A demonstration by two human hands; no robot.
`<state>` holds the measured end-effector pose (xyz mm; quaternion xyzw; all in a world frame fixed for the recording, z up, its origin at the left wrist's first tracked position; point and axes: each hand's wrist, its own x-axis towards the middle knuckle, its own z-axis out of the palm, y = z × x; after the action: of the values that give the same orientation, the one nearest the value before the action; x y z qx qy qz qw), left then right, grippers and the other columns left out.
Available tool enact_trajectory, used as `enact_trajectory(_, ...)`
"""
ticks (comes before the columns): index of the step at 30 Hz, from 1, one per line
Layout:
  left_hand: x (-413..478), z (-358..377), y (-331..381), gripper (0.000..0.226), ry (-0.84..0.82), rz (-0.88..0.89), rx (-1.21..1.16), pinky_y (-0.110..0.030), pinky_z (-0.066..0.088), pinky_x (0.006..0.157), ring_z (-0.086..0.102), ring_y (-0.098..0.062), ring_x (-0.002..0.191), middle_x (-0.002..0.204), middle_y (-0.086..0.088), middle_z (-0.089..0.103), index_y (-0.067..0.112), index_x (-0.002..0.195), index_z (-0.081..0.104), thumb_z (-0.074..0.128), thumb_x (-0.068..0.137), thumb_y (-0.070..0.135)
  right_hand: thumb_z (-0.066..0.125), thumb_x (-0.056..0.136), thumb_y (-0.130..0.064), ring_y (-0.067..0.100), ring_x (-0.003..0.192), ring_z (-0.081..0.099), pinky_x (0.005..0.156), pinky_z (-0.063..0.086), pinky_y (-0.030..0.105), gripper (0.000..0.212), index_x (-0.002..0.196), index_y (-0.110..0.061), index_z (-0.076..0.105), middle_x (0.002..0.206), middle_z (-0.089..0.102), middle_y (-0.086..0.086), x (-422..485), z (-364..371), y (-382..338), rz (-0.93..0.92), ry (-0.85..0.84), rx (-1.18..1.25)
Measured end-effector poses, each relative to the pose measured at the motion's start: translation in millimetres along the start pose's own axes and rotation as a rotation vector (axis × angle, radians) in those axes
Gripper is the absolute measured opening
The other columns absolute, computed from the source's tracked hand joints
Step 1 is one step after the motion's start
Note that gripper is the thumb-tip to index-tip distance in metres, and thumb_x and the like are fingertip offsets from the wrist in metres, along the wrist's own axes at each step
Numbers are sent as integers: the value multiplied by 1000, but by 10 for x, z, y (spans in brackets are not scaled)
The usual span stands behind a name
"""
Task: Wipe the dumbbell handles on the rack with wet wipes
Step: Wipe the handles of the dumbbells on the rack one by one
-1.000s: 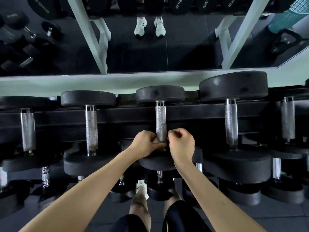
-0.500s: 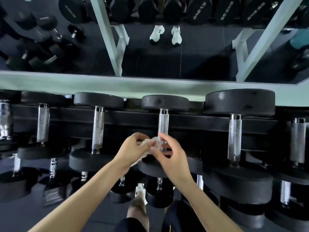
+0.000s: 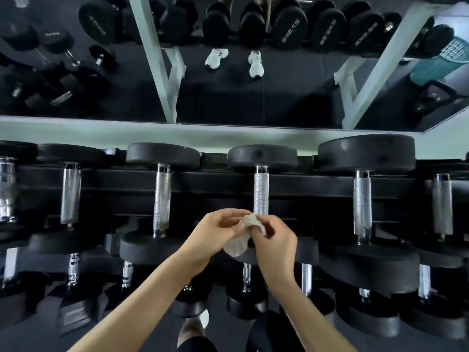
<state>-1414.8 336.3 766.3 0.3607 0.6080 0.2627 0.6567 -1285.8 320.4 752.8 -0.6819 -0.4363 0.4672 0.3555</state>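
While your two hands meet in front of the top row, your left hand [image 3: 215,235] and right hand [image 3: 275,246] each pinch the crumpled wet wipe [image 3: 250,223] between curled fingers and thumb. The wipe is bunched between them, and a loose tail hangs down below. It sits right at the near end of the middle dumbbell handle [image 3: 261,194]. Your fingers cover that spot, so it is unclear whether the wipe touches the metal.

That knurled handle runs away from you to a black head by the pale ledge [image 3: 228,134], and its near head is mostly hidden under your hands. Other dumbbells lie parallel to it on the black rack [image 3: 218,181]: the left-side handle [image 3: 162,196] just beside it, and the thicker right-side handle [image 3: 362,201] a little further off. A lower row of dumbbells [image 3: 245,301] shows beneath your forearms. Beyond the ledge, a mirror [image 3: 291,97] reflects white shoes [image 3: 217,58] and more dumbbells.
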Motion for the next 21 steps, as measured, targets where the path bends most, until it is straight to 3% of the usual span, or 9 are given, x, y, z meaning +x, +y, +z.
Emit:
enact_trajectory(3,-87,-229,-32,21,26,117,196,-20,52,76,64,-5,77,84,4,69,37,93,70,72,82,19,62,84,-6,4,76,64,64,49,15,16,90,-20,67,80,68,-6,-97,118,-121,-6,-21,12)
enact_trajectory(6,-183,-514,-58,19,125,142,175,-19,51,69,63,-3,68,77,5,68,30,89,71,76,77,16,64,84,-2,4,90,65,78,51,17,33,110,-22,59,96,69,-5,-280,361,-226,-14,-107,102)
enact_trajectory(8,-232,-717,-83,14,171,114,108,-23,52,68,67,-10,70,76,1,71,23,88,72,77,76,19,67,84,-6,4,94,66,78,52,18,37,116,-21,58,99,70,-5,-419,573,-303,-22,-204,149)
enact_trajectory(10,-294,-916,-107,13,174,76,56,-27,53,65,69,-15,70,75,-1,73,18,84,72,79,74,24,69,84,-11,1,85,67,71,50,15,27,108,-22,62,90,71,-8,-543,786,-370,-45,-212,90)
enact_trajectory(13,-395,-1186,-129,14,131,78,72,-36,57,74,71,-23,76,75,-4,73,16,77,73,79,74,29,66,85,-10,0,63,60,57,44,14,10,80,-19,64,69,66,-7,-668,1027,-457,-90,-131,-20)
enact_trajectory(17,-457,-1493,-119,7,88,125,127,-30,57,75,70,-21,77,75,-3,74,26,75,74,72,82,26,64,86,-10,1,53,49,51,37,13,18,68,-11,60,58,57,-7,-654,1205,-542,-112,-33,-126)
enact_trajectory(19,-397,-1634,-102,7,182,218,301,-25,54,75,67,-13,74,73,8,71,28,82,73,67,85,28,62,85,-9,1,51,45,50,36,14,24,62,-12,55,54,52,-10,-522,1294,-563,-72,60,-108)
enact_trajectory(21,-321,-1748,-36,11,335,338,451,-13,45,72,61,-3,73,78,17,66,20,91,74,65,87,25,60,85,-12,1,55,47,54,41,18,25,62,-17,53,57,54,-10,-323,1420,-563,-18,120,-101)
